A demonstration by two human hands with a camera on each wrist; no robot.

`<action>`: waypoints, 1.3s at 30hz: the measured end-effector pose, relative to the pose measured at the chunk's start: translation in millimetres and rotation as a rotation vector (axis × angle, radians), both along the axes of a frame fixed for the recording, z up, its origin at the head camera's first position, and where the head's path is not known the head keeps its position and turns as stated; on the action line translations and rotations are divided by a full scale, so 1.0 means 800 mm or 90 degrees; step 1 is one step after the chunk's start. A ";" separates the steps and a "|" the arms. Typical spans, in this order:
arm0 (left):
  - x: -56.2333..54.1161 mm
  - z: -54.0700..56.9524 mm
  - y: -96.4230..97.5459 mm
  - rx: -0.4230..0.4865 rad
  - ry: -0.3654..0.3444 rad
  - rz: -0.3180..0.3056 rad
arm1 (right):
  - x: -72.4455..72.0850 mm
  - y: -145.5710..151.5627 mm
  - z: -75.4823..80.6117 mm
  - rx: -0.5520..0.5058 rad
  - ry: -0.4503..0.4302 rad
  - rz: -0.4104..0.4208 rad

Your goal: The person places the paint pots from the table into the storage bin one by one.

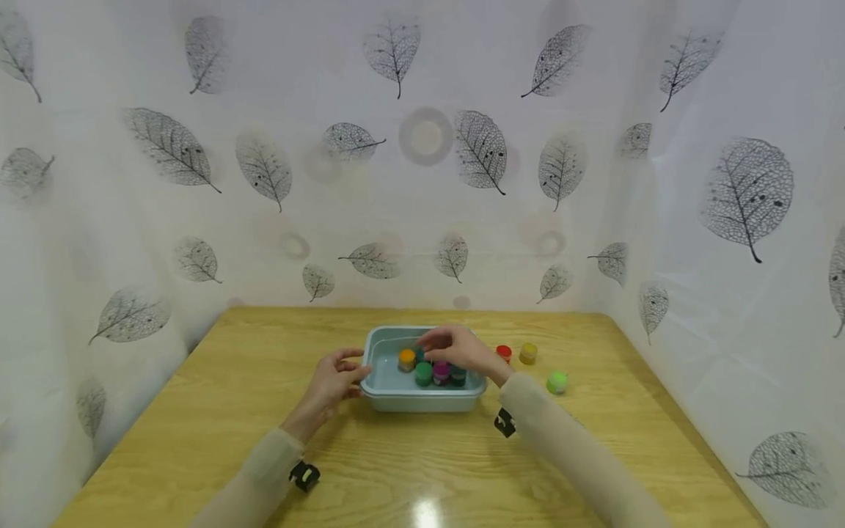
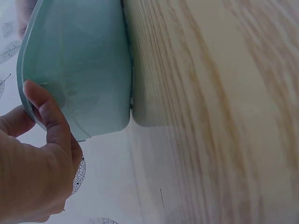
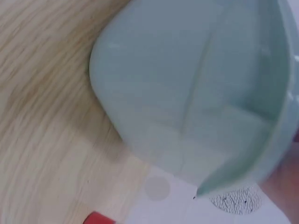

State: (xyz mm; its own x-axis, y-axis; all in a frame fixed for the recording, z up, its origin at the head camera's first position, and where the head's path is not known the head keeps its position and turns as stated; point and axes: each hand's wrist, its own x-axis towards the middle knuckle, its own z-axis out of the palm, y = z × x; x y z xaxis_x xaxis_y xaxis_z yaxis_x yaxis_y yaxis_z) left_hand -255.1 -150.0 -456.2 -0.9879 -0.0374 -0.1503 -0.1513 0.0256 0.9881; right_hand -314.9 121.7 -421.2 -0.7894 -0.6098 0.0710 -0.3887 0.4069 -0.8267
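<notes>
Lidded jars [image 1: 424,375] cluster in the pale-blue tub [image 1: 422,404] on the desk [image 1: 396,469]. The left hand [image 1: 335,378] pinches the tub's rim; the right hand [image 1: 464,349] bends over the jars, any grip indiscernible. A brushing knuckle could topple closely set jars.

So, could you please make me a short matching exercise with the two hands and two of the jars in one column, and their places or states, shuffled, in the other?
Column one:
1. Left hand
2. Right hand
3. Orange-topped jar
4. Red-topped jar

Column two:
A. Standing inside the tub
B. On the table, right of the tub
C. Extended over the tub
D. Gripping the tub's left end

Right pairs: 1-D, 2-C, 3-A, 4-B
</notes>
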 end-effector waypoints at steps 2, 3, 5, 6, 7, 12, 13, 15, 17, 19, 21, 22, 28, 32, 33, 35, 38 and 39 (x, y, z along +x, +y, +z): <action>0.001 -0.002 -0.001 0.003 -0.002 0.001 | -0.001 0.009 0.000 -0.008 -0.004 0.005; 0.001 -0.003 -0.001 0.005 -0.002 0.001 | 0.000 0.014 0.001 -0.012 -0.004 0.005; 0.000 -0.004 -0.001 0.009 0.002 -0.005 | 0.000 0.023 0.002 -0.018 0.000 0.005; 0.000 -0.004 -0.001 0.012 0.004 -0.007 | 0.000 0.028 0.002 -0.019 0.000 -0.001; 0.000 -0.004 -0.001 0.016 0.005 -0.008 | 0.001 0.032 0.003 -0.024 -0.003 -0.006; -0.001 -0.002 -0.001 0.020 0.000 -0.009 | 0.003 0.051 0.005 -0.044 -0.027 -0.031; -0.001 -0.002 -0.001 0.021 -0.003 -0.008 | 0.004 0.054 0.005 -0.048 -0.031 -0.032; 0.000 0.000 -0.001 0.022 -0.006 -0.006 | 0.005 0.060 0.006 -0.051 -0.032 -0.033; 0.001 0.001 -0.001 0.022 -0.007 -0.006 | 0.005 0.065 0.006 -0.049 -0.024 -0.033; 0.002 0.002 -0.001 0.022 -0.008 -0.006 | 0.003 0.071 0.005 -0.046 -0.021 -0.033; 0.002 0.002 0.000 0.019 -0.009 -0.006 | 0.003 0.077 0.004 -0.036 -0.018 -0.037; 0.002 0.002 0.000 0.018 -0.010 -0.006 | 0.002 0.080 0.004 -0.028 -0.020 -0.039; 0.001 0.002 -0.001 0.024 -0.007 -0.006 | 0.001 0.107 0.010 -0.007 -0.052 -0.046; -0.001 0.002 0.000 0.027 -0.007 -0.005 | -0.002 0.130 0.008 0.005 -0.049 -0.047; -0.001 0.002 0.000 0.026 -0.009 -0.004 | -0.002 0.136 0.007 0.014 -0.043 -0.048; -0.001 0.002 0.000 0.023 -0.012 -0.003 | -0.003 0.148 0.006 0.033 -0.044 -0.060; 0.001 0.003 0.000 0.017 -0.014 -0.004 | -0.003 0.165 0.005 0.049 -0.055 -0.078; 0.001 0.004 0.000 0.016 -0.015 -0.003 | -0.002 0.170 0.005 0.054 -0.056 -0.080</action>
State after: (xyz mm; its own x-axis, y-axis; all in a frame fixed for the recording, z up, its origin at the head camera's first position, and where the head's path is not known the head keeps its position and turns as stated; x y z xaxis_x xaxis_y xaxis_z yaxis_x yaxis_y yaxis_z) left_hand -254.3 -150.0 -453.2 -0.9843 -0.0285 -0.1744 -0.1745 0.0015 0.9847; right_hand -316.7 257.9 -417.1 -0.8607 -0.5068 -0.0489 -0.2585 0.5177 -0.8156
